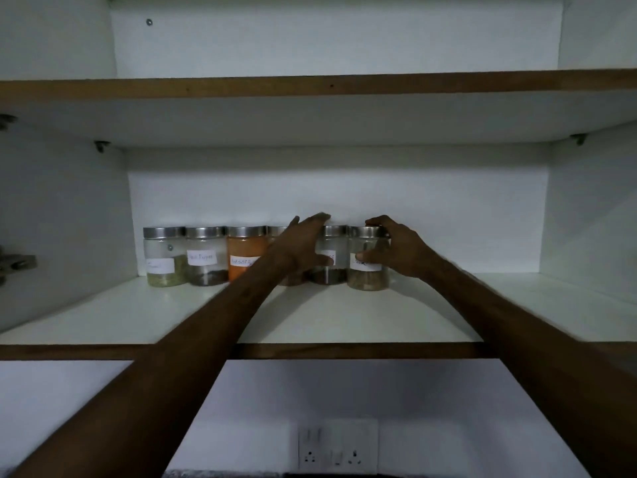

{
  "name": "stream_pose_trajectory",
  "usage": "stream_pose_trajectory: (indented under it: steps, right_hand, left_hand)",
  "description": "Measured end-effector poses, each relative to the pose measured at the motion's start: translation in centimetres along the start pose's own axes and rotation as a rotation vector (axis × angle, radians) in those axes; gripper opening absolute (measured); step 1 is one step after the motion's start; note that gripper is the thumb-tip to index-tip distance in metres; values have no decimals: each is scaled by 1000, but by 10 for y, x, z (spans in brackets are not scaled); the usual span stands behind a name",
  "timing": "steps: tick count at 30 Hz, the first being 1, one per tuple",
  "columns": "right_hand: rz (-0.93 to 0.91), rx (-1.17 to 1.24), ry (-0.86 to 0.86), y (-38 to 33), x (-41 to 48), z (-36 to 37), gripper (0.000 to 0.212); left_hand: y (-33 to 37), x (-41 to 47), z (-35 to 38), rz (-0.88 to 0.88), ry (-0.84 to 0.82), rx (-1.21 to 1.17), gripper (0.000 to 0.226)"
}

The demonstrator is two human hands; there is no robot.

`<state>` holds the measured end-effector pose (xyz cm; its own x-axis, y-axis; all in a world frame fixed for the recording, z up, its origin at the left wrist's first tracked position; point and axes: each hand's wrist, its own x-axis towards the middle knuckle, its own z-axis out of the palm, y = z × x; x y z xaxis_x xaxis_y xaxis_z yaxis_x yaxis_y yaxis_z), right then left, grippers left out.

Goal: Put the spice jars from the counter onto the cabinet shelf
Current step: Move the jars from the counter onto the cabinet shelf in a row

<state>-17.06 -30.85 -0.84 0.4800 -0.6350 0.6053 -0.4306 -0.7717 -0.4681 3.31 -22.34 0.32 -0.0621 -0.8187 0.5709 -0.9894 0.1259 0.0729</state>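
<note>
Forearms: nearest the lens, rising from the lower corners of the frame and converging at centre, both reaching deep over the shelf edge.
Wall socket plate (337,445): low centre, below the shelf, on the white wall; plays no part here.
Cabinet shelf (344,326): white board with a brown front edge, across the middle of the frame; front half bare, jars lined up along the back wall.
Row of spice jars: six steel-lidded glass jars, touching or nearly so, left of centre to centre — likely packed tight and pushed back to save room.
Herb jar (164,258): far left of the row, greenish contents low in the glass.
Pepper jar (206,258): next along, dark grains at the bottom, handwritten label partly legible.
Orange powder jar (246,255): third, filled almost to the lid.
Fourth jar (277,232): mostly hidden behind the left wrist; only a sliver of lid showing.
Left hand (300,250): fingers spread and open, draped over the top of the dark-spice jar (332,260), thumb low on the front — seemingly steadying the row, not clearly clamped.
Right hand (396,251): wrapped around the end jar (366,260), fingers over the lid and side, thumb on the label; jar standing upright on the shelf, just beside its neighbour.
Step, as a guess: nudging the last jar snug against the row — release not yet made.
</note>
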Motion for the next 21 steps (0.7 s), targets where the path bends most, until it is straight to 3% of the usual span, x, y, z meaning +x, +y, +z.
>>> stream_pose_trajectory:
  steps: [7,12,15,21]
  right_hand:
    - [-26,-55,-10,23,27,7,70]
    - [-28,-79,-42,22,27,8,81]
    - [24,9,-84,18,17,5,104]
    - [78,21,-29,25,8,12,102]
  left_hand:
    - [-1,16,25,35,129,125,81]
    - [0,13,21,56,123,194,86]
    - [-3,10,20,90,95,224,96]
    - [-30,-11,4,75,70,303,114]
